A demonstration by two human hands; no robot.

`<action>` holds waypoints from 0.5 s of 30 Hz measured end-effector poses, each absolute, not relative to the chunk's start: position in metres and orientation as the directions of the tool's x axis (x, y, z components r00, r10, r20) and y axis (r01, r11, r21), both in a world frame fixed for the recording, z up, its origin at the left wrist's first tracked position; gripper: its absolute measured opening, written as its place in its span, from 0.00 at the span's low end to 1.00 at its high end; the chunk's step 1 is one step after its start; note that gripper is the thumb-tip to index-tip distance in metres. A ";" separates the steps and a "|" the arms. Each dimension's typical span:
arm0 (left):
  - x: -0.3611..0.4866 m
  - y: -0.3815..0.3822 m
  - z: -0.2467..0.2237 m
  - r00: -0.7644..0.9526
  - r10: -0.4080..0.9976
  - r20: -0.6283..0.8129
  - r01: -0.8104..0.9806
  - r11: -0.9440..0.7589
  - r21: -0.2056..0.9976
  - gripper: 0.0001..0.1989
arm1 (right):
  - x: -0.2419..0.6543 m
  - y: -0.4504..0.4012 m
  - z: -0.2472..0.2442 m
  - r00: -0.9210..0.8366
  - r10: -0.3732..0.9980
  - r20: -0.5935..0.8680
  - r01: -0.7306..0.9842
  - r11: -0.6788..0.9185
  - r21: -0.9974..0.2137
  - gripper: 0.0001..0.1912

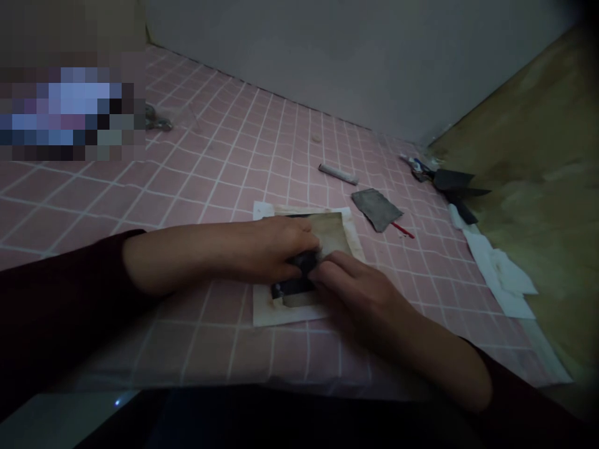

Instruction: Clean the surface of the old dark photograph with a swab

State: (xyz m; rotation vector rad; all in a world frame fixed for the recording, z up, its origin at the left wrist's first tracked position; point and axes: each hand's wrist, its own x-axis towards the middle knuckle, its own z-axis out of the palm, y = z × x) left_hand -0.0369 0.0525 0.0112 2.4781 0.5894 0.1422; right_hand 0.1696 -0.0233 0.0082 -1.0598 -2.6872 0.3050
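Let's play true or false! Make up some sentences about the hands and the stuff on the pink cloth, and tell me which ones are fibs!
1. The cloth is pink with white lines. True.
2. The left hand and the right hand are far apart. False: their fingertips are close together.
3. A white sheet lies beneath both hands. True.
4. The grey roll stands upright. False: the roll lies on its side.
5. The red stick is at the edge of the flat grey piece. True.
6. The right hand holds the red stick. False: the stick lies on the cloth.
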 end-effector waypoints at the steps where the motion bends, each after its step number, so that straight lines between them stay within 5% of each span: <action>1: -0.037 0.053 0.011 0.899 0.438 -0.022 0.372 -0.736 0.566 0.03 | 0.169 -0.023 0.008 -0.724 0.674 0.148 0.622 0.730 -0.284 0.08; 7: -0.037 0.051 0.015 0.900 0.431 -0.058 0.387 -0.733 0.560 0.04 | 0.185 -0.025 0.006 -0.633 0.771 0.067 0.729 0.623 -0.284 0.07; 15: -0.037 0.052 0.010 0.904 0.427 -0.031 0.368 -0.738 0.565 0.04 | 0.172 -0.024 0.004 -0.692 0.708 0.139 0.647 0.694 -0.315 0.06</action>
